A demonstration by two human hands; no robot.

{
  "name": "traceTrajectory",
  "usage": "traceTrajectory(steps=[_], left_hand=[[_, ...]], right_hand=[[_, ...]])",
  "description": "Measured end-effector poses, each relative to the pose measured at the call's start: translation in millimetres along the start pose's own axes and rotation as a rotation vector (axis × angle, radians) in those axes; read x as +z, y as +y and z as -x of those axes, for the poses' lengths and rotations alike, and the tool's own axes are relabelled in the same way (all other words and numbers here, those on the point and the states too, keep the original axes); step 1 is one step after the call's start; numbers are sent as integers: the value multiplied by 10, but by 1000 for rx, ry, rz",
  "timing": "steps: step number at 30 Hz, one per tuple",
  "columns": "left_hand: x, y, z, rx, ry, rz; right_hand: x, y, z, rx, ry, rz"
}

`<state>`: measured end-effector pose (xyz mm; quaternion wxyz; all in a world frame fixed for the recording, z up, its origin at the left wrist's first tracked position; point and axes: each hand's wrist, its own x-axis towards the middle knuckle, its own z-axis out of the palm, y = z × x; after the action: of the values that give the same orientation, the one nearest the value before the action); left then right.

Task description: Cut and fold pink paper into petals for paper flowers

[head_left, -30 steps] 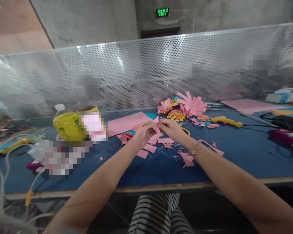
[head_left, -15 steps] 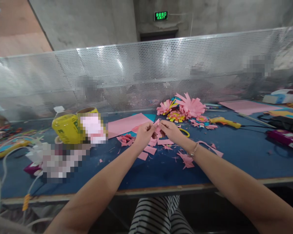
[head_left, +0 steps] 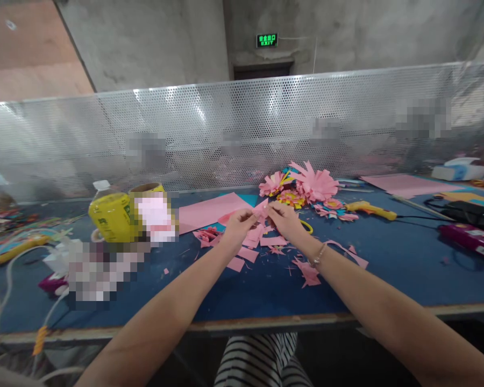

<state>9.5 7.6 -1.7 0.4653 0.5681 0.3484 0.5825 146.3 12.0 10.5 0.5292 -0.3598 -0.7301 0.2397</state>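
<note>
Between my two hands is a small piece of pink paper (head_left: 261, 207), pinched from both sides above the table. My left hand (head_left: 241, 226) has thumb and fingers closed on its left edge. My right hand (head_left: 284, 218) grips the right edge, its lower fingers curled. Beneath them lie cut pink paper strips (head_left: 249, 254) and small scraps. A pink scrap with jagged edges (head_left: 307, 273) is under my right wrist. Just beyond my right hand, the yellow ring handle (head_left: 306, 226) of some tool shows; the rest of it is hidden.
Paper flowers (head_left: 315, 183) are heaped behind my hands, near a perforated metal screen (head_left: 210, 134). To their right lies a yellow glue gun (head_left: 371, 208). A large pink sheet (head_left: 205, 210) and a yellow tape roll (head_left: 112, 216) are on the left. A purple power strip (head_left: 470, 241) sits far right.
My hands have drawn slightly apart, and more of the pink paper between them shows. The whole view has tilted up a little.
</note>
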Motion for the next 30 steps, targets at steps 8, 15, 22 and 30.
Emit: traceTrajectory(steps=[8, 15, 22, 30], left_hand=[[-43, -4, 1, 162, 79, -140], [-73, -19, -32, 197, 33, -105], [-69, 34, -13, 194, -23, -228], [-47, 57, 14, 204, -53, -277]], right_hand=[[32, 86, -29, 101, -76, -38], [29, 88, 1, 115, -180, 38], [-39, -19, -1, -232, 127, 298], [14, 86, -56, 37, -111, -75]])
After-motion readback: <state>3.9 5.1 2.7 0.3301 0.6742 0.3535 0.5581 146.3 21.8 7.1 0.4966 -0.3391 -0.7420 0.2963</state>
